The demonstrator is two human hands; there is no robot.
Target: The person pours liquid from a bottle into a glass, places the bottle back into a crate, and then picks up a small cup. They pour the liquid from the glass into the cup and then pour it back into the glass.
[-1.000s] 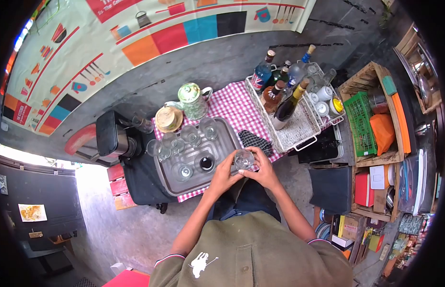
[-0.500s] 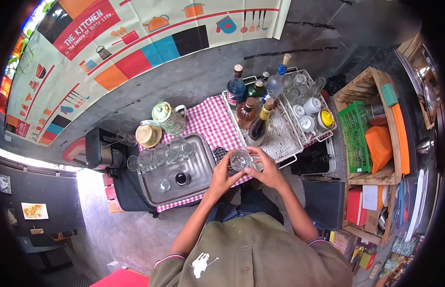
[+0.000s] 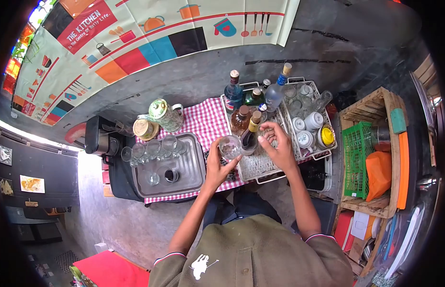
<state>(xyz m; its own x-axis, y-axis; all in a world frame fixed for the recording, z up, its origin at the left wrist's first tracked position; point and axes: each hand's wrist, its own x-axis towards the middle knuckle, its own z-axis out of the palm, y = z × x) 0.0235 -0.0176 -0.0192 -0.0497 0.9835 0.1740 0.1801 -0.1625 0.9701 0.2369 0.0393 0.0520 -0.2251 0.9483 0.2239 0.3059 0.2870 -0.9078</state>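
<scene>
A clear drinking glass is in my left hand, its mouth turned up toward me and the fingers wrapped round its side. My right hand is off the glass, with fingers curved and thumb apart, over the white wire rack. Just left of its fingertips stands a dark bottle with a gold neck. Behind that are a brown bottle, a blue bottle, a green bottle and a tall clear bottle with a cork-coloured cap.
On the left, a metal tray holds several stemmed glasses and a small dark cup. A patterned jug stands behind it on the checked cloth. To the right, a second rack holds glasses and white mugs, beside a wooden crate.
My right hand has let go of the glass and moved right and up toward the bottles. My left hand keeps the glass, shifted slightly left and up. The view has shifted a little.
</scene>
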